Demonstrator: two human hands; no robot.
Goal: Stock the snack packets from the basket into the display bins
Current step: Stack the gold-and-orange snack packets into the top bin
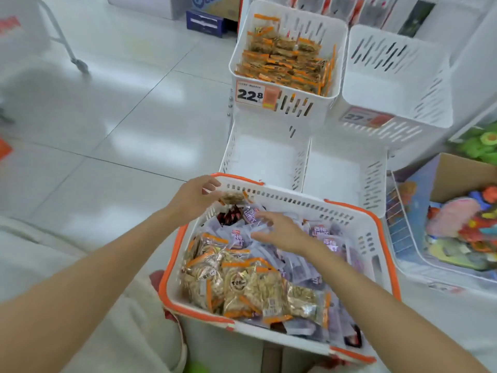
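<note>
One white slotted plastic basket with an orange rim sits near centre, directly in front of the person. It holds three kinds of snack packets:
- brown packets with orange edging, heaped on its near left side
- purple-and-white packets, across the middle and right
- a small cluster of dark red packets at the far left

The piles overlap and are too blurred for an exact count of each kind.

The left hand is at the basket's far left corner, fingers curled and pinching one brown orange-edged packet just above the rim. The right hand is palm down over the purple-and-white packets, fingers spread. Whether it touches them cannot be told.

Four white slotted display bins stand beyond the basket, two near and two far:
- The far left bin holds rows of orange-edged packets.
- The far right bin, near left bin and near right bin show bare floors.

There are two price tags, one reading 22.8 and one blurred. At right is one cardboard box of coloured toys
</note>
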